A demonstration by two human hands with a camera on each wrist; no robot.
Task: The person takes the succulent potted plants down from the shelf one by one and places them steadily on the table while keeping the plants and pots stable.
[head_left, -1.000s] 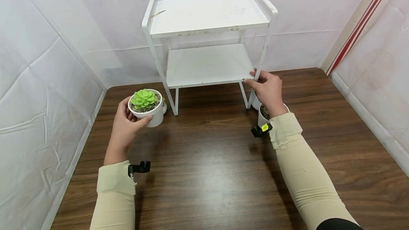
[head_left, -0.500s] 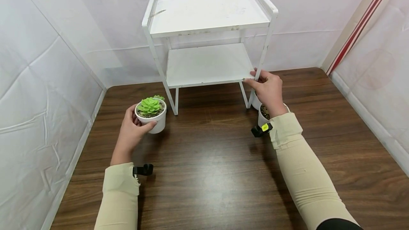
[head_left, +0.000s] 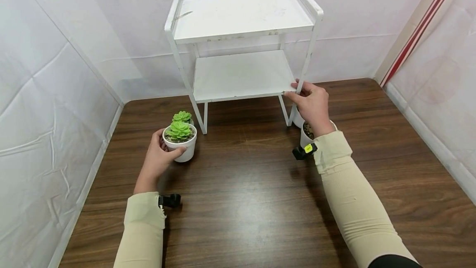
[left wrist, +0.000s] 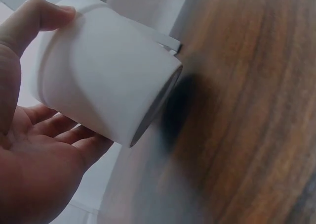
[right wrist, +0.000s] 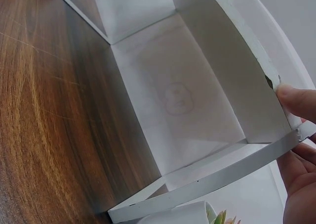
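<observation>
My left hand (head_left: 158, 158) holds a white pot (head_left: 184, 152) with a green succulent (head_left: 179, 131), thumb in front and fingers round the far side. In the left wrist view the pot's base (left wrist: 155, 105) tilts over the wood, apparently just above it. Right behind stands another green succulent (head_left: 182, 117), its pot mostly hidden. At the white two-tier shelf rack (head_left: 243, 75), my right hand (head_left: 314, 104) grips the lower tier's front right corner by the post. The right wrist view shows the thumb (right wrist: 296, 101) pressing on that tier's edge.
Beside the rack's right leg stand two white pots, the nearer one (head_left: 305, 137) partly covered by my right wrist, the other (head_left: 297, 119) behind it. White sheeting (head_left: 52, 73) encloses the brown wooden table (head_left: 238, 202) at the back and sides.
The left hand has brought the potted succulent rightward and toward me, lower down, uncovering the second succulent behind it. My right hand stays on the rack, which has barely moved.
</observation>
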